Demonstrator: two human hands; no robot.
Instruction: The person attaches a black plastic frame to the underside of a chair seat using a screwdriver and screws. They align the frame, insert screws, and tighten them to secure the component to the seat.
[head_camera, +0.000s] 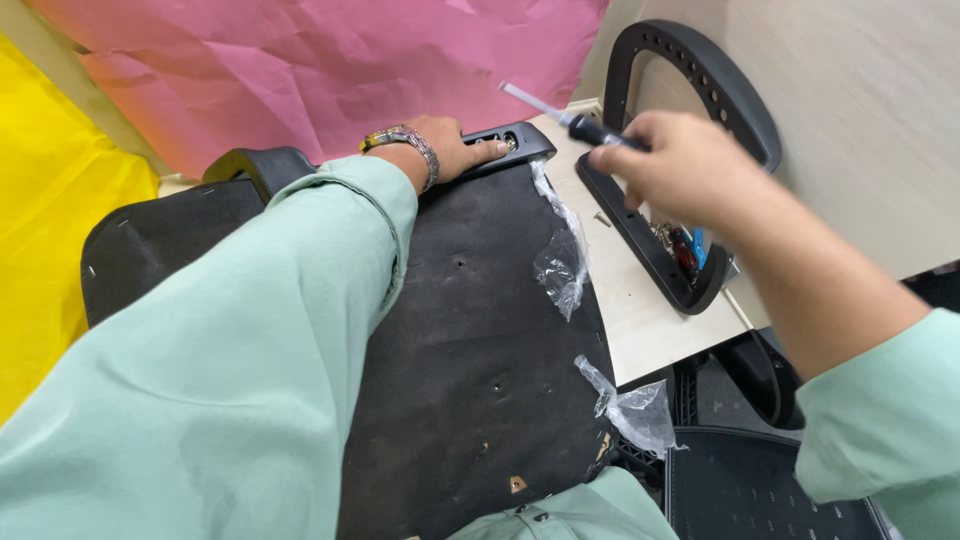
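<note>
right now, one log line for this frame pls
left hand: pressing armrest bracket on upturned seat base | right hand: gripping screwdriver, raised above loose armrest | plastic wrap: torn

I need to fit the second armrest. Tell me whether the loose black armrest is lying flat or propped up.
Propped up. The loose armrest stands on edge on the light table, leaning on the wall behind the right hand.

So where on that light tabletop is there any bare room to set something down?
The light tabletop is bare in a strip between the black seat base and the black armrest loop, apart from a small screw. It is crowded inside the loop's lower end, where small parts lie, and where the right hand holds the screwdriver.
</note>
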